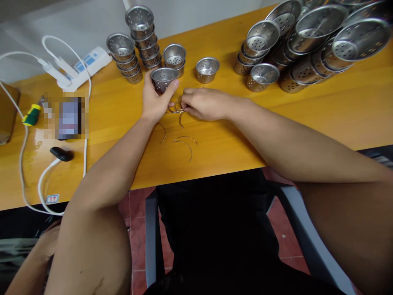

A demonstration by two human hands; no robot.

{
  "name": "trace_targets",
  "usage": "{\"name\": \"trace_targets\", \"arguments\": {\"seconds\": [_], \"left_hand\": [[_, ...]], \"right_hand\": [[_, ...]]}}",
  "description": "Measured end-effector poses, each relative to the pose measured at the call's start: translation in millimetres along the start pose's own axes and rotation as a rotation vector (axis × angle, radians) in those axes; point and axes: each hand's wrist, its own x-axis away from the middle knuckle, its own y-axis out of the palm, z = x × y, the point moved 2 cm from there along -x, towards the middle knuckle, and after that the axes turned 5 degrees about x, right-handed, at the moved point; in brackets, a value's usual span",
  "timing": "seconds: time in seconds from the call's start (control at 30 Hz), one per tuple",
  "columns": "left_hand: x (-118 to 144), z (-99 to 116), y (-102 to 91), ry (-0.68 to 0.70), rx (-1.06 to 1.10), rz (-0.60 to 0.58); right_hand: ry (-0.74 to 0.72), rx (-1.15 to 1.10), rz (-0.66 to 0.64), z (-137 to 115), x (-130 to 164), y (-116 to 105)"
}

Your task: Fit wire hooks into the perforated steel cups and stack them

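Note:
My left hand (155,98) is wrapped round a perforated metal cup (164,78), which it holds upright with the thumb on the near right side. Just to the right, my right hand (201,102) has its fingers pinched together at a small cluster of thin curved wires (175,107). Its fingertips are partly hidden, but a wire seems to run into them. Closer to me, several more curved wires (186,143) lie loose on the wooden table (221,143). Behind the held cup stand two stacked cups (174,55), and a single cup (207,70) sits to their right.
Tall cup stacks (139,37) stand at the back left, and many nested cups (307,45) lean at the right. A power strip (84,67) with white cables, a blurred phone (69,119), a green-yellow object (32,115) and a black object (61,154) occupy the left side.

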Motion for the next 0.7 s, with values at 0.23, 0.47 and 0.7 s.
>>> {"name": "trace_targets", "arguments": {"seconds": [0.23,0.47,0.7], "left_hand": [[11,34,7.8,-0.001,0.088,-0.005],[3,8,4.4,0.148,0.218,0.079],[5,3,-1.2,0.286,0.287,0.157]], "right_hand": [[-0.072,-0.081,0.118,5,2,-3],[-0.092,-0.090,0.223,12,1,-3],[-0.056,-0.099,0.227,13,2,-15]]}}
